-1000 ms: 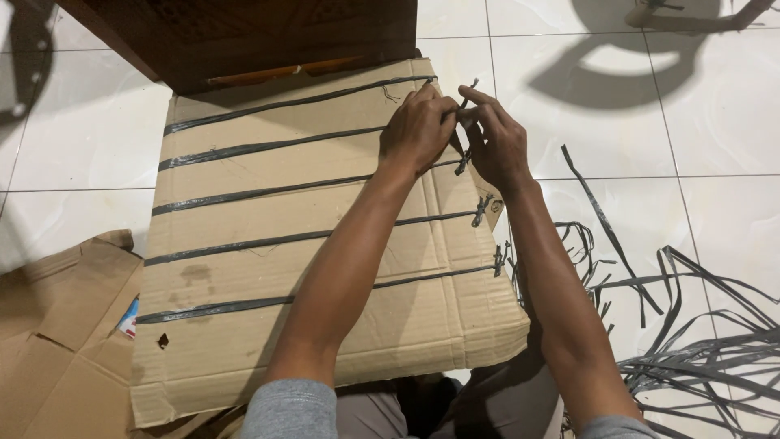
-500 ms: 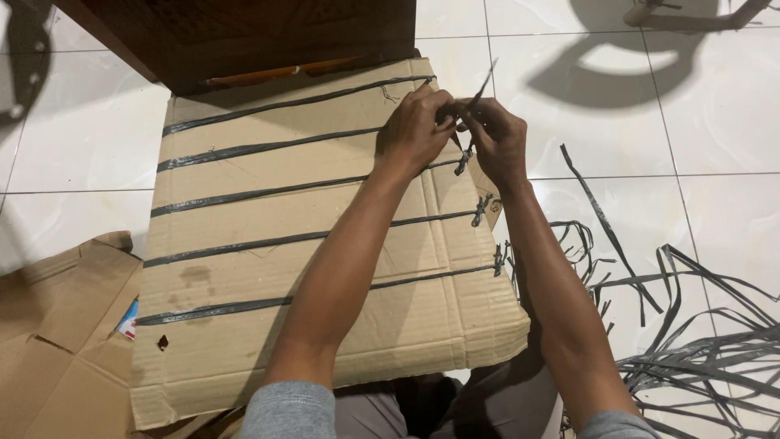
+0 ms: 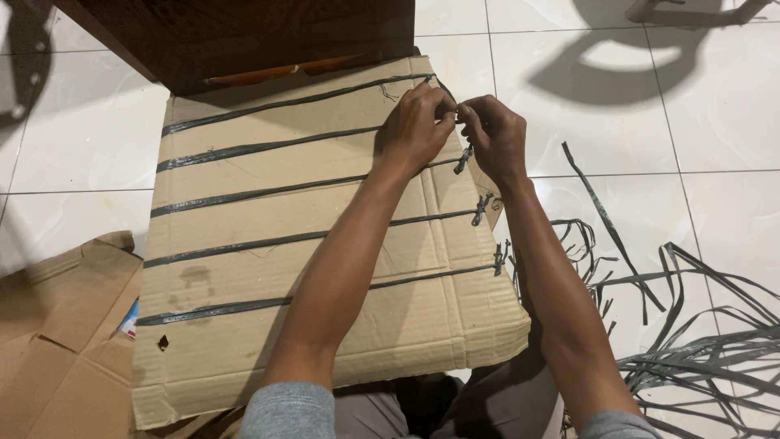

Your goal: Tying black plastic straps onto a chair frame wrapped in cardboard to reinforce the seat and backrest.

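Head view: cardboard (image 3: 325,268) laid flat, crossed by five dark straps. Top strap (image 3: 284,104) end pinched at right edge by left hand (image 3: 416,130) and right hand (image 3: 494,134), fingertips closed narrow, touching each other. Strap judged thin, light, limp, somewhat slick; best gripped near end, close to knot. Three tied knots (image 3: 483,207) seen down right edge. Loose straps (image 3: 699,358) heaped on tiled floor (image 3: 715,138), right.

Brown cardboard sheet (image 3: 268,325) striped with dark grey straps (image 3: 268,193), on glossy white floor tiles (image 3: 715,130).
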